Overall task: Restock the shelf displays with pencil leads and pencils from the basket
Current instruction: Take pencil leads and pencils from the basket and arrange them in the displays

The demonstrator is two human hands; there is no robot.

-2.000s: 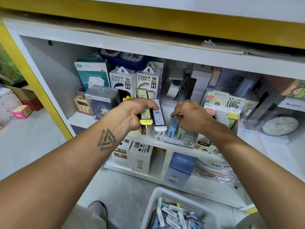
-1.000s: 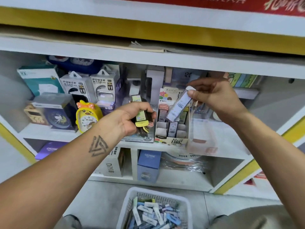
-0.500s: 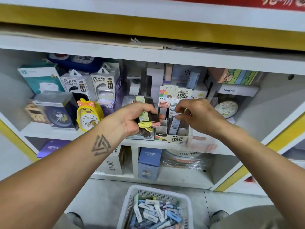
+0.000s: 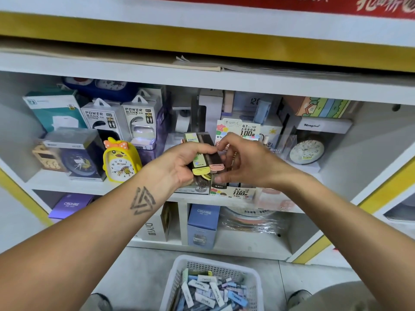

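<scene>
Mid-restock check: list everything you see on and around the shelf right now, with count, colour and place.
Lead cases: a few, dark with yellow and pink ends, gripped in the left hand.
Lead display box: one, white with flower print, middle shelf behind the hands.
Basket: one, white, on the floor below, full of white and blue packs.
Chick clock: one, yellow, middle shelf, left of the hands.
Power bank boxes: two, white, back left.
Round clock: one, white, in a clear box at right.
CRUHRE box: one, blue, lower shelf.
Left hand: holds the lead cases.
Right hand: fingers curled, reaching for the cases; grip unclear.
</scene>
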